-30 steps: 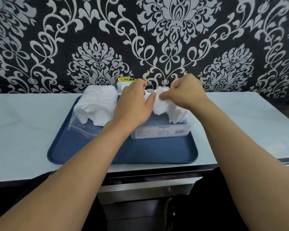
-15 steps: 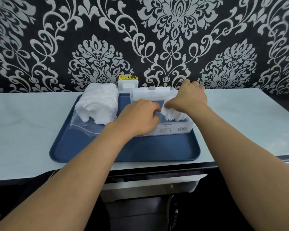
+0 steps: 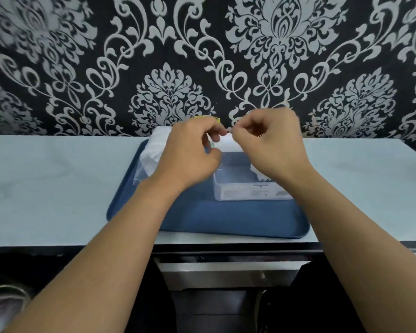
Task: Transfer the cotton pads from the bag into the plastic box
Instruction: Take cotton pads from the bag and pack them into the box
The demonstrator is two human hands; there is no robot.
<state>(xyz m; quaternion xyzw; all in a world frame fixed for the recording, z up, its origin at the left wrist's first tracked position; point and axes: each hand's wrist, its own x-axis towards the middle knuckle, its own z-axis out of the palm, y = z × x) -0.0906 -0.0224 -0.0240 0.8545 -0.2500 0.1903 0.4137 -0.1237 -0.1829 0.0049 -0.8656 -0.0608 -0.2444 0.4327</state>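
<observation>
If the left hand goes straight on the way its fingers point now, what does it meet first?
The left hand points its curled fingers to the right, toward the right hand. It would most likely meet those fingertips first, since they look almost touching above the plastic box. Depth between them is unclear.

We see two bare forearms reaching in from the lower corners, with no sleeves over them up to the frame's edge. Our left hand and right hand are ungloved, the fingers short-nailed.

Bag crowds tray's left; front tray floor open; counter sides free.
</observation>
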